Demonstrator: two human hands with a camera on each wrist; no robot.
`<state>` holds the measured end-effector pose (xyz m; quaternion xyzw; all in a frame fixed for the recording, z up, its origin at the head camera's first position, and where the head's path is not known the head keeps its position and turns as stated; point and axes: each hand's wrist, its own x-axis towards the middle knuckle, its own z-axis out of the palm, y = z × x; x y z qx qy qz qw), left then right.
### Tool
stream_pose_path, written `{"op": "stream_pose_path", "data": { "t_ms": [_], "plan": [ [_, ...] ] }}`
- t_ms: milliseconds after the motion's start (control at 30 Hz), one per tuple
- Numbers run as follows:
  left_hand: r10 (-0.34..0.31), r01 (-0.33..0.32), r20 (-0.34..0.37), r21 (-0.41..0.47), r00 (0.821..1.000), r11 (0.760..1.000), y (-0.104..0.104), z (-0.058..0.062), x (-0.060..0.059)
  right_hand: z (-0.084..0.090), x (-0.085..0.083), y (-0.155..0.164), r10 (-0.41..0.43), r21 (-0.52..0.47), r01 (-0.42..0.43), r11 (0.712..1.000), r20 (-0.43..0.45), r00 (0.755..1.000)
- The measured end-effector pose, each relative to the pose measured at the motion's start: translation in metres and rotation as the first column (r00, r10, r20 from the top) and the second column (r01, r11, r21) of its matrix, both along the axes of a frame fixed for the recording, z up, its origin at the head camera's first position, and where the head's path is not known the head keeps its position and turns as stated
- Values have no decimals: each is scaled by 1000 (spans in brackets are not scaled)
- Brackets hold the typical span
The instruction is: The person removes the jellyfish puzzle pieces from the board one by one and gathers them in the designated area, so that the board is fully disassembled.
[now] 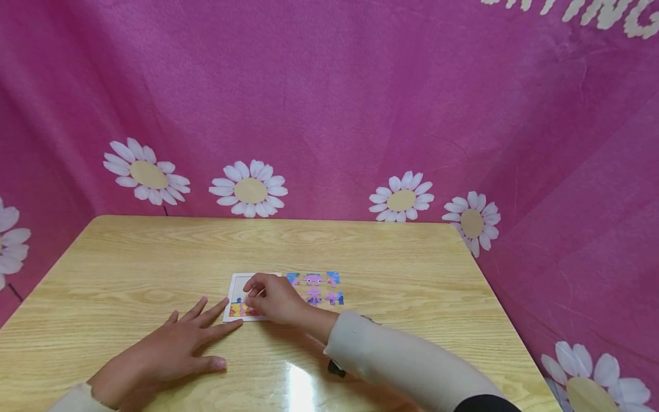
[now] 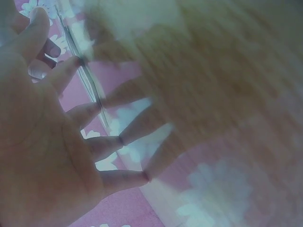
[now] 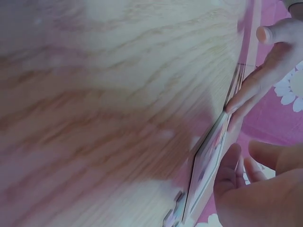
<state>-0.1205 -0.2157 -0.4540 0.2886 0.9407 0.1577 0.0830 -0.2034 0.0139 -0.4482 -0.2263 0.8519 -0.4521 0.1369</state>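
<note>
Right hand: pinching a puzzle piece over the puzzle tray.
Left hand: lying flat, fingertips touching the tray's near corner.
Piece: seeming light, thin, stiff; gripping by its edges looks best.
Loose pieces: lying just beyond the right hand's knuckles.

On the worktop lie one puzzle tray, four loose puzzle pieces just right of it, and two hands.

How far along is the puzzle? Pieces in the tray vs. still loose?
Early stage. Done: the puzzle tray shows colour only along its bottom edge; the upper part is still white. In hand: the right hand has curled fingertips on the tray, apparently seating a piece, though the piece itself is hidden. The left hand lies flat, fingertips at the tray's corner. Left: several loose pieces lie on the table to the tray's right.
</note>
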Motion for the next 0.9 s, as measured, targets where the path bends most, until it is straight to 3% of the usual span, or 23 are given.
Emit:
{"op": "stream_pose_path", "data": {
  "t_ms": [300, 533, 900],
  "plan": [
    [-6, 6, -27, 8, 1000, 1000, 0, 0, 0, -6, 2, -11, 36, 36, -36, 999, -5, 999],
    [-6, 6, -19, -4, 1000, 1000, 0, 0, -1, -9, 0, -14, 43, 146, -34, 989, -57, 997],
    [-8, 8, -32, -10, 999, 1000, 0, -1, -1, -14, -1, -20, 68, 315, -20, 949, -140, 988]
  ]
}}
